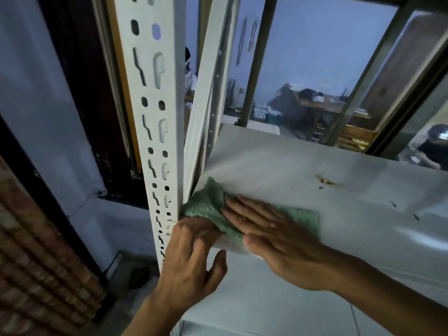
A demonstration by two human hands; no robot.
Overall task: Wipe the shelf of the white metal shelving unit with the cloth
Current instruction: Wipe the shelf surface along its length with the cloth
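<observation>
A green cloth (211, 202) lies on the white metal shelf (303, 166) at its front left corner, against the slotted white upright (155, 117). My right hand (274, 234) lies flat on the cloth, fingers together, pressing it onto the shelf. My left hand (191, 258) grips the shelf's front edge at the corner and touches the cloth's near edge with its fingertips. A brown rust-like stain (326, 181) marks the shelf to the right of the cloth, with small dark specks (392, 203) further right.
A second white upright (208, 93) stands behind the corner. A lower shelf (266, 299) shows beneath. Behind the unit is a glazed partition with dark frames (254, 69); a person (431, 151) sits at the right, another stands behind the uprights. A brick wall (36, 263) is at left.
</observation>
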